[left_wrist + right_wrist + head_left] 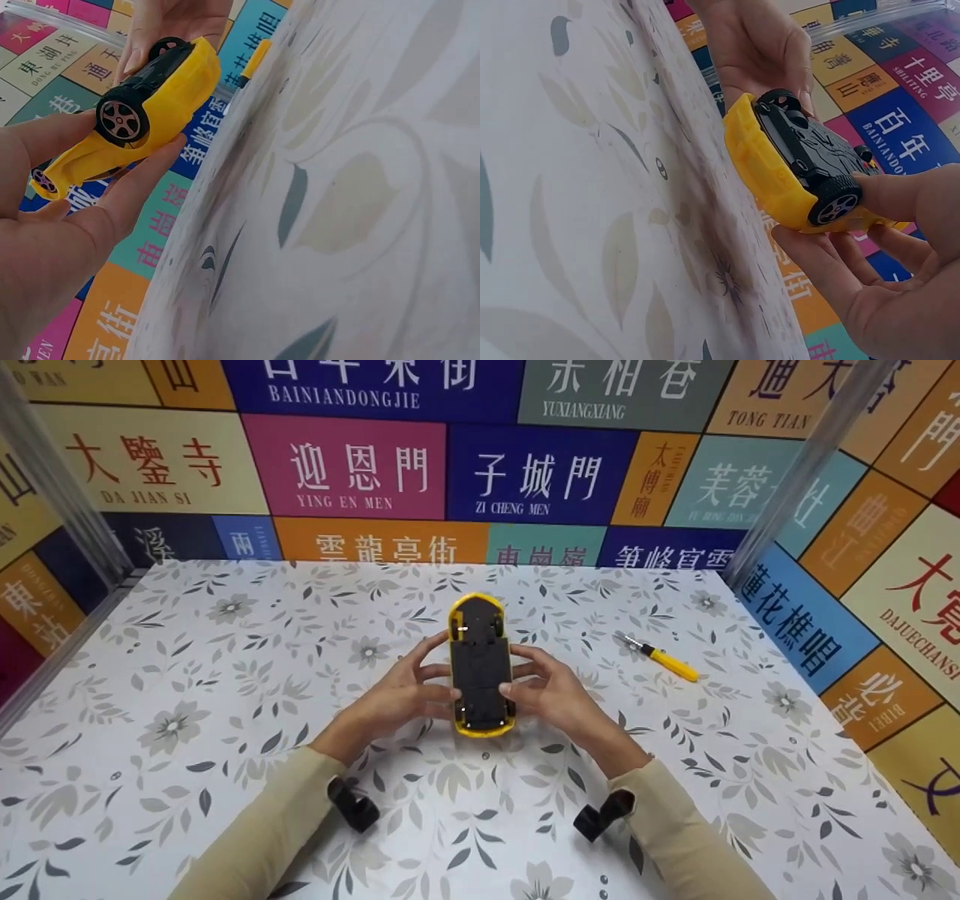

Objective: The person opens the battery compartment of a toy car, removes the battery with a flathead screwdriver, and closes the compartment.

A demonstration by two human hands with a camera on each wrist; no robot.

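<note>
A yellow toy car (pixel 481 675) is held upside down above the table, its black underside facing up. My left hand (pixel 401 690) grips its left side, thumb on the edge of the underside and fingers along the body. On the opposite side my right hand (pixel 551 690) holds it the same way. The left wrist view shows the yellow body (pixel 176 94) and a black wheel (pixel 121 120) close to the thumb. In the right wrist view, the car's yellow end (pixel 769 161) and dark chassis (pixel 817 142) face the camera; the roof is hidden underneath.
A screwdriver (pixel 664 658) with a yellow handle and black-and-metal shaft lies on the table to the right. White floral cloth (pixel 225 675) covers the table. Panels with coloured signs (pixel 345 469) stand behind and at the sides. Small black cameras (pixel 354 806) are strapped at both wrists.
</note>
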